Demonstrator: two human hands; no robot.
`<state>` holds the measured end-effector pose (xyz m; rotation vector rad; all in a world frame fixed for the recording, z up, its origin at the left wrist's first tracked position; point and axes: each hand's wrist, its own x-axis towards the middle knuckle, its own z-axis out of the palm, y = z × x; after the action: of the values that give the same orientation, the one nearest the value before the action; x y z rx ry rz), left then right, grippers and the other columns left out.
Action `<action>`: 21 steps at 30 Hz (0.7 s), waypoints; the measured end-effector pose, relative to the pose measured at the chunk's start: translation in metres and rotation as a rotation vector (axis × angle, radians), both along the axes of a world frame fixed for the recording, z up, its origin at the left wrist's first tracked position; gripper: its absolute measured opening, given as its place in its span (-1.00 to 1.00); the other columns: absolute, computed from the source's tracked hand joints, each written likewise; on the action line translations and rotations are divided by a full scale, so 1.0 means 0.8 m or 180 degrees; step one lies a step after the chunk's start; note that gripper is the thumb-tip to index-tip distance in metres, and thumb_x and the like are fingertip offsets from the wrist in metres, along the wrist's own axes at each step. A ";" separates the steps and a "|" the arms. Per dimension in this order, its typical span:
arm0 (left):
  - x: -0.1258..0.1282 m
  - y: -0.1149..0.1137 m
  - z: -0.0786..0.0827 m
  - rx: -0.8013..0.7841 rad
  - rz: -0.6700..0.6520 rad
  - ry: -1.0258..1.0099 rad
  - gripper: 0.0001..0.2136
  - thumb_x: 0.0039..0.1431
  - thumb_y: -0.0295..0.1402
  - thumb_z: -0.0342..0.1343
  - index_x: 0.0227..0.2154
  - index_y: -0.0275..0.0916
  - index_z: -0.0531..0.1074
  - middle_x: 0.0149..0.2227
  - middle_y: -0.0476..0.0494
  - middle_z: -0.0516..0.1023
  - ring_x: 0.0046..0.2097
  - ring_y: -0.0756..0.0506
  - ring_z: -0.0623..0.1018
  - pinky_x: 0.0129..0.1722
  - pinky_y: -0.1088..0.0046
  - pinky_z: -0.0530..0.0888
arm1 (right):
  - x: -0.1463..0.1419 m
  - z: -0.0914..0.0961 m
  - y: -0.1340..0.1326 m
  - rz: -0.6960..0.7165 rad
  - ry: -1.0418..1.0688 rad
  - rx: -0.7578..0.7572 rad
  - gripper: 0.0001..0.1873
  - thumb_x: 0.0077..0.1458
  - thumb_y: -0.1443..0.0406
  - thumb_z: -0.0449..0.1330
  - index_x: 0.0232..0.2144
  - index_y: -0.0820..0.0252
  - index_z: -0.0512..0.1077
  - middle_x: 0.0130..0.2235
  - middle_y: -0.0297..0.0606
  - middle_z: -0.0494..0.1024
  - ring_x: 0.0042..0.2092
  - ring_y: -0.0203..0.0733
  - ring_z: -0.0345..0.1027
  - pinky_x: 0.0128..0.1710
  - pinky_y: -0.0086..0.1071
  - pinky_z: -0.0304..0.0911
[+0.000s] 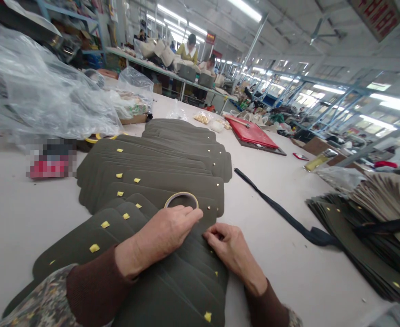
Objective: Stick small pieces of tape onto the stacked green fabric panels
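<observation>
A long overlapping row of dark olive flat pieces (172,181) with small yellow stickers and brass studs lies on the white table (22,218). My left hand (162,234) rests on the near pieces, fingers closed on a thin roll of tape (181,199) that stands at its fingertips. My right hand (232,250) sits just to the right, fingers curled and pinched at the edge of a dark piece; what they pinch is too small to make out.
Clear plastic bags (43,95) are heaped at the back left. A black strap (282,211) crosses the table on the right, beside stacks of dark pieces and papers (373,227). A red board (252,132) lies farther back. People work at distant benches.
</observation>
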<state>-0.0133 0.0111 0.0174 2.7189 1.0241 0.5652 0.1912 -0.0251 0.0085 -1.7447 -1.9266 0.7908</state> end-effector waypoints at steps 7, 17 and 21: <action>0.001 -0.006 -0.010 0.0028 -0.0208 -0.0401 -0.62 0.34 -0.40 -0.15 0.19 -0.21 0.06 -0.19 -0.12 0.58 -0.20 -0.04 0.59 -0.20 0.47 0.50 | 0.004 0.004 -0.004 0.0051 0.0906 0.0620 -0.83 0.09 0.33 0.15 -0.31 0.19 0.54 -0.34 -0.26 0.59 -0.33 -0.23 0.43 -0.32 -0.43 0.30; 0.010 -0.016 -0.008 -0.0106 -0.0143 -0.0120 -0.78 0.32 -0.44 -0.11 0.00 -0.18 0.19 -0.28 -0.03 0.54 -0.33 -0.04 0.57 -0.42 0.51 0.41 | -0.013 0.002 -0.006 0.0585 0.0518 0.1831 -0.82 0.14 0.42 0.06 -0.38 0.17 0.45 -0.40 -0.24 0.52 -0.35 -0.24 0.38 -0.30 -0.39 0.30; 0.013 -0.014 -0.006 -0.0174 -0.0100 -0.0100 -0.88 0.30 -0.50 -0.13 -0.28 -0.19 0.27 -0.39 0.03 0.47 -0.39 -0.01 0.51 -0.44 0.52 0.36 | -0.017 -0.004 -0.008 0.0391 0.0181 0.2131 -0.81 0.10 0.44 0.05 -0.44 0.16 0.43 -0.47 -0.27 0.49 -0.43 -0.26 0.35 -0.38 -0.41 0.26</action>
<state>-0.0032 0.0000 0.0124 2.6651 0.9729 0.5642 0.1774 -0.0319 0.0055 -1.1916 -1.9632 0.1784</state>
